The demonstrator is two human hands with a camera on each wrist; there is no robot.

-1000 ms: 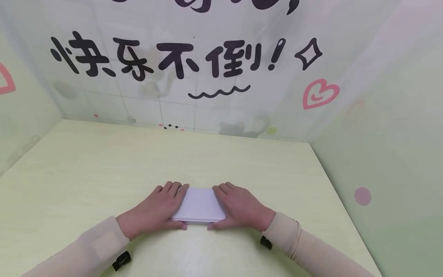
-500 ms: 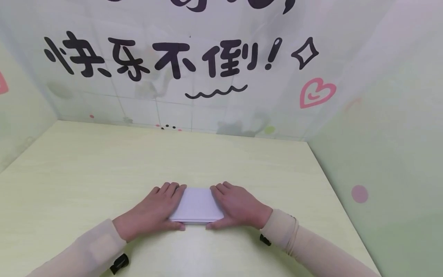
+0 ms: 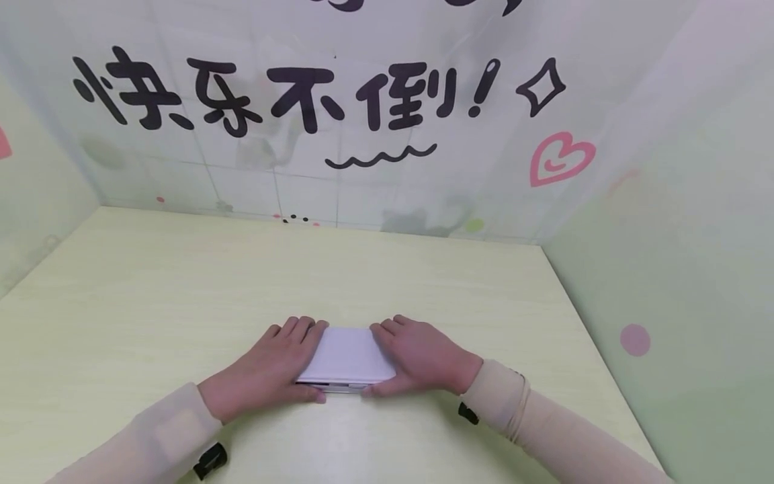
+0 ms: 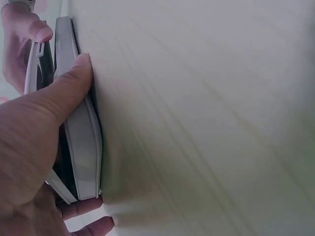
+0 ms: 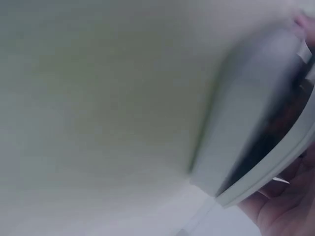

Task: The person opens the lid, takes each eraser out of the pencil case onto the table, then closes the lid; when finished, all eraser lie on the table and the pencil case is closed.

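Note:
A flat white hinged case (image 3: 347,356) sits on the table between both hands. Its lid (image 5: 275,167) is lifted a little from the base (image 4: 83,147), and a dark gap shows along the near edge. My left hand (image 3: 266,366) grips the case's left side, its thumb (image 4: 74,83) pressed to the front wall of the base and fingers round the far side. On the right side, my right hand (image 3: 426,356) holds the lid, its thumb at the front edge. The case's inside is mostly hidden.
The pale wooden table (image 3: 242,269) is bounded by a printed back wall (image 3: 338,188) and a green side wall (image 3: 695,302) at the right. Black wrist devices (image 3: 210,460) hang under both sleeves.
The lid's front edge has come up slightly, and a dark gap has appeared below it. Both hands stay on the case in nearly the same place.

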